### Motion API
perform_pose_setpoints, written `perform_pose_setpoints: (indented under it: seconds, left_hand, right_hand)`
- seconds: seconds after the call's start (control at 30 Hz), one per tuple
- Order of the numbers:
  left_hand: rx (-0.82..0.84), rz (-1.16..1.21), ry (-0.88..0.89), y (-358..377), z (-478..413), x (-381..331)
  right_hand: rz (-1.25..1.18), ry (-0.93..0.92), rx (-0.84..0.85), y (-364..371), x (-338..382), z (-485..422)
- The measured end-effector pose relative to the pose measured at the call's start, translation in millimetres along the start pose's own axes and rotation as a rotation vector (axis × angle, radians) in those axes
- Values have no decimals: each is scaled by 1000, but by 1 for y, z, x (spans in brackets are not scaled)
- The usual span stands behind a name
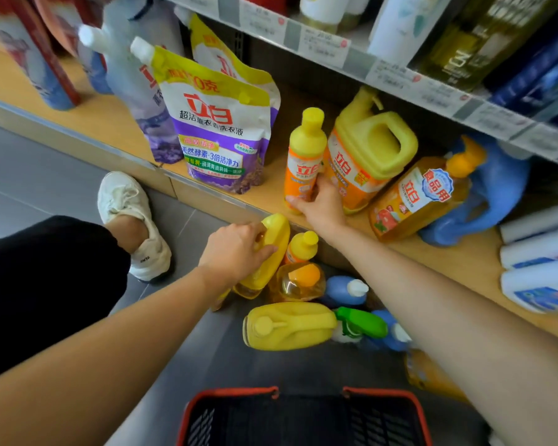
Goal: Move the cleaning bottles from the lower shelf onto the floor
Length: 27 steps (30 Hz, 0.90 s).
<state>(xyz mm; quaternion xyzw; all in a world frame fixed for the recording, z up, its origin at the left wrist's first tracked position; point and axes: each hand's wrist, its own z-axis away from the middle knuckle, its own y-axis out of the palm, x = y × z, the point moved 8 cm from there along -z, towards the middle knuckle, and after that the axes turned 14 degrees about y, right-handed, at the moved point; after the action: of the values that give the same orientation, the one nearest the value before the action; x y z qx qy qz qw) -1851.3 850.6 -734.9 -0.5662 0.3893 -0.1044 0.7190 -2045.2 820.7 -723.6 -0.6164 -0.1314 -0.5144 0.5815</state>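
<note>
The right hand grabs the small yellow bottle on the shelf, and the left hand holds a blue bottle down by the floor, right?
No. The head view shows the left hand holding a yellow jug down by the floor, not a blue bottle. The right hand does grab the small yellow bottle on the shelf.

Lower shelf (464, 255): pale wood, far side. From left: purple refill pouches (219, 133), slim yellow bottle (306, 146), big yellow jug (371, 156), leaning orange pump bottle (413, 201), blue jug (500, 194), white rolls (538, 252).
Floor (45, 178): grey tiles, near. Clustered by the shelf: left yellow jug (273, 252), near yellow jug (293, 328), orange bottles (300, 283), blue bottles (343, 289), green sprayer (363, 323). Red basket (303, 420) nearest.
</note>
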Motion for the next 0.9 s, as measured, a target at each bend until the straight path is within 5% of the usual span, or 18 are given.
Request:
perform_pose_setpoints:
  seconds: [0.2,0.43,0.73,0.9]
  left_hand:
    - [124,78,-23,-2,5,-3]
    - [223,189,-6,-30,21,-40]
    - [-16,1108,140,-115,54,-156]
    - [-110,1325,184,-135,70,-183]
  right_hand:
    - [111,-210,3,-57,11,60]
    - [23,-148,28,-110,13,137]
    - [-239,45,52,-157,12,244]
    - [-299,103,122,-160,3,284]
